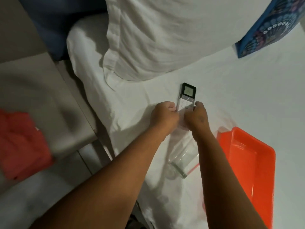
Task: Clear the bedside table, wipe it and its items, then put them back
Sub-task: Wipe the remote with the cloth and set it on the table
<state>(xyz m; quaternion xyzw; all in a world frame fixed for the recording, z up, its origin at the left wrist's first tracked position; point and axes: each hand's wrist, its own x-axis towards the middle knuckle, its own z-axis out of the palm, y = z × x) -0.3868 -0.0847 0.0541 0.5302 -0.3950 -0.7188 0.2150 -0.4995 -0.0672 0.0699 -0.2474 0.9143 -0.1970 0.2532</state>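
Observation:
A grey remote control (pixel 187 97) with a small lit screen lies on the white bed sheet, its lower half inside a clear plastic bag (pixel 181 156). My left hand (pixel 164 116) grips the remote's left edge with the bag. My right hand (pixel 197 117) grips its right edge the same way. The bag trails toward me under my forearms and has a red zip strip at its near end. The pale bedside table (pixel 41 100) stands to the left of the bed with an orange-red cloth (pixel 21 142) lying on it.
An orange plastic tray (pixel 252 171) sits on the bed at my right. A white pillow (pixel 165 33) lies beyond the remote, and a blue patterned cushion (pixel 270 28) is at the far right. A dark blue headboard (pixel 54 22) rises behind the table.

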